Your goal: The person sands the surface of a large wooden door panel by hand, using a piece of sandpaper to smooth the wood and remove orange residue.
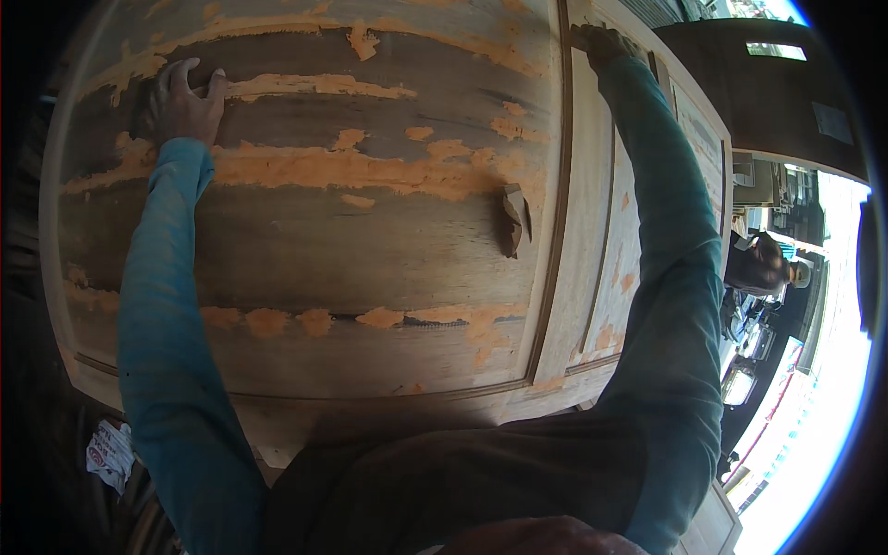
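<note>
A large wooden panel lies under my arms, like a door, with streaks and patches of orange filler along its boards. My left hand rests on the panel at the far left, fingers apart, with nothing in it. At the far right, my right hand is closed against the raised frame strip. Whatever its fingers press on is too small and dark to name. A folded piece of brown paper, perhaps sandpaper, sits on the panel near the strip, touched by neither hand.
To the right of the strip, the panelled wood continues with more filler spots. A crumpled white printed bag lies low at the left. Beyond the right edge, a person in dark clothing is near cluttered shelves. A dark board stands at the upper right.
</note>
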`<state>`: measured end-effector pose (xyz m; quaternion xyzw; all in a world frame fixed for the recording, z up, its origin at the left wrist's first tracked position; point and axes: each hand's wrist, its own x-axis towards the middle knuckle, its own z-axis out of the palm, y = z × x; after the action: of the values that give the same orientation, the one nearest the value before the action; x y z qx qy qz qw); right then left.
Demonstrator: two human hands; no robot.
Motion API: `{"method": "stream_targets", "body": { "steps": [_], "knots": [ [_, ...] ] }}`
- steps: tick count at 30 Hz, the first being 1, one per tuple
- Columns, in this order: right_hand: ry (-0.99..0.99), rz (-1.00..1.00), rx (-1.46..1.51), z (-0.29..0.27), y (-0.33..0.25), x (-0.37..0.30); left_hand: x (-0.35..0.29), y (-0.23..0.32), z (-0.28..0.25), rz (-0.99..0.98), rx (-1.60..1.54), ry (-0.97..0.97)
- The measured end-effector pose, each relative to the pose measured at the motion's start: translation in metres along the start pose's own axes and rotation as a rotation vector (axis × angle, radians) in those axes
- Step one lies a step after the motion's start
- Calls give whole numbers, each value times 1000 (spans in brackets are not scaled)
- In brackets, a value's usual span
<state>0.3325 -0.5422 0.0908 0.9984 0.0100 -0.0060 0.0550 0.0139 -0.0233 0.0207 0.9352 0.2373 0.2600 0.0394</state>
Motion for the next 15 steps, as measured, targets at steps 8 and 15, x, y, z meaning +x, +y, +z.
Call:
{"method": "stream_targets", "body": {
  "steps": [8,15],
  "knots": [
    [7,-350,-590,-5,4,-13,-2,-16,11,-11,6,1],
    [39,-406,-271,0,81,11,2,-20,27,-18,-19,-40]
  ]
}}
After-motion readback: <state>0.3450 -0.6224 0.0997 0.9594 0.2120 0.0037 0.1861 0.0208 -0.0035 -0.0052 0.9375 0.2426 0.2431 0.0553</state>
